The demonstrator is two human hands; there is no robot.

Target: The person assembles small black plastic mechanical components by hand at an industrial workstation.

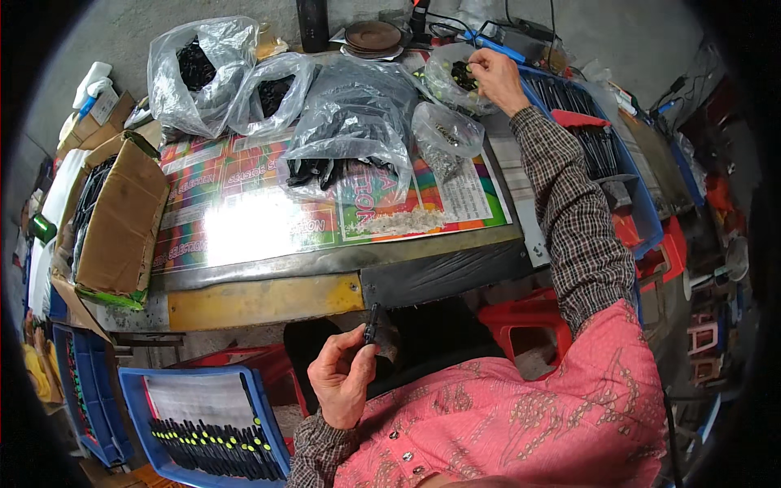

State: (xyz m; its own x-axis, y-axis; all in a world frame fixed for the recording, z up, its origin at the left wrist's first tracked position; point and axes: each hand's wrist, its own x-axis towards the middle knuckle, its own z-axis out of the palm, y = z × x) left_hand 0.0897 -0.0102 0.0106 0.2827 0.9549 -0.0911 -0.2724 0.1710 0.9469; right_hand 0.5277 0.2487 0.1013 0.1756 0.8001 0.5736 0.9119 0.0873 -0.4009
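Note:
My left hand [346,370] is held low in front of my body, below the table edge, and grips a small black rod-like part [372,324] upright between thumb and fingers. My right arm, in a checked sleeve, stretches far across the table. My right hand [495,75] reaches into a small clear plastic bag [450,77] of tiny dark parts at the far side, its fingers pinched together inside the bag's mouth. Whether they hold a part is hidden. A second small clear bag [446,137] of metal bits lies just nearer.
Several large clear bags of black parts [350,130] lie on a colourful printed sheet [244,211] covering the table. An open cardboard box [114,220] sits at the left. Blue trays of black pieces stand at lower left [203,423] and at the right [594,138]. Red stools [529,317] stand below.

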